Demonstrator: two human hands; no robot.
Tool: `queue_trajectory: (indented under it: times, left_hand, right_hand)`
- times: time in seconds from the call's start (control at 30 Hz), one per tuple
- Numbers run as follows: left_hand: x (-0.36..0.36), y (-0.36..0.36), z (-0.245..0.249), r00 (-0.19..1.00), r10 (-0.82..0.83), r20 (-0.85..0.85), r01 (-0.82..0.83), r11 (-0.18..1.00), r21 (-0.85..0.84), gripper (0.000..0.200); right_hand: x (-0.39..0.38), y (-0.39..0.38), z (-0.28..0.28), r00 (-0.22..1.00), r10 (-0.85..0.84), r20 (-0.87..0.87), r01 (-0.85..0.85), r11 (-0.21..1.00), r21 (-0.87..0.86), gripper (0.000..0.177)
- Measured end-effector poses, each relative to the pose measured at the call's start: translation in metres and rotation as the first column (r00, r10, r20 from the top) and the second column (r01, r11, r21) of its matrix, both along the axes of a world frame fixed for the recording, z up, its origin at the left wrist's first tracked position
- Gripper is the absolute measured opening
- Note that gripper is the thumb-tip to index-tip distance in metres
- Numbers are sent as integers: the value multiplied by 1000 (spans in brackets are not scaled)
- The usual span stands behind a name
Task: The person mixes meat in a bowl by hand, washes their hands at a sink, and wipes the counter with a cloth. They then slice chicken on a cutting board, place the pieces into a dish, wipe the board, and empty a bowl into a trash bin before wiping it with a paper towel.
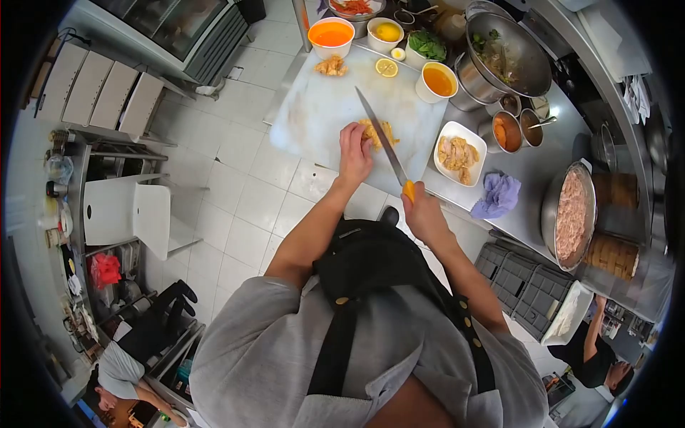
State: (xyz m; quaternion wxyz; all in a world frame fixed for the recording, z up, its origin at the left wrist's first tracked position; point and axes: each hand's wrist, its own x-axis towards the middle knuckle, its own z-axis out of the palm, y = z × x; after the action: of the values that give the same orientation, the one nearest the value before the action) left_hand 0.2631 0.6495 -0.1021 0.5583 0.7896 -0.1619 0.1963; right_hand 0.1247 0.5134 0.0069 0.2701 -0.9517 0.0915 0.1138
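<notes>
Cutting at a kitchen counter, seen from above. The right hand point(427, 214) is wrapped firmly around the yellow handle of a long knife point(394, 155), whose blade slants away to the left across a piece of yellowish meat point(372, 132). This meat lies on the white cutting board point(314, 107), near its front edge. The left hand point(354, 153) sets its bent fingers against the meat's left side — whether they pinch it or merely steady it cannot be told. Toward the board's far edge lie a second, similar portion point(331, 66) and a cut lemon point(386, 68), with a tub of orange liquid point(331, 52) just behind. To the right stand a square white dish point(465, 130) containing more meat — and, just beside it, a crumpled purple cloth point(497, 195).
</notes>
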Motion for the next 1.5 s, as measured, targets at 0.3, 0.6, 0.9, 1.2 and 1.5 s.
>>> queue_trajectory:
  times: [0.3,0.6,0.9,1.2,1.5]
  left_hand:
    - [6,1,-5,999,36,-20,-36,999,8,28]
    - [6,-2,-1,998,61,19,-62,997,36,32]
    - [0,6,4,999,-7,-33,8,1000,9,34]
    - [-4,3,49,918,133,-374,14,931,364,79]
    - [21,-39,45,925,95,-367,72,907,414,72]
  right_hand:
    - [19,10,16,993,68,-93,-74,995,-61,30]
    - [26,-7,12,948,305,-94,-316,937,-148,29]
    - [32,5,-36,995,80,-64,-84,995,-52,40]
    - [-23,-79,-30,879,-177,-444,436,675,595,24]
    - [8,-57,-31,877,-4,-480,423,479,769,17]
